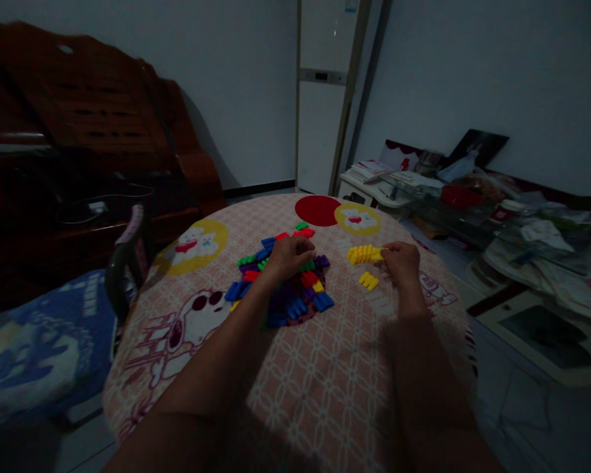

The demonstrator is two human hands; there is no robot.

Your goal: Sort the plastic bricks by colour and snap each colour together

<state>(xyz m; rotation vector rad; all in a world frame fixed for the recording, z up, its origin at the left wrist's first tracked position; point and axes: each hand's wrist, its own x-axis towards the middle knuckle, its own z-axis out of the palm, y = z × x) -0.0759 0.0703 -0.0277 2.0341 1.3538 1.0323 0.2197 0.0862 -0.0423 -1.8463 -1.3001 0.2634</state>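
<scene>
My left hand (289,257) is over a pile of colourful plastic building blocks (294,306) in blue, red, green, purple and yellow. Its fingers are bent and a little apart, with nothing visible between them. To the right, my right hand (402,261) pinches the near end of a row of joined yellow building blocks (363,254), held low at the table. Just below that row lies a separate yellow block (369,281). A red block (304,232) and a green block (302,225) lie at the far side of the pile.
A patterned cloth covers the round table (320,387). A chair with a blue cushion (49,348) stands at the left, before a wooden bench (93,112). On the right, a glass-topped stand (438,203) is crowded with papers and bags. A tall white cabinet-like unit (320,131) stands behind.
</scene>
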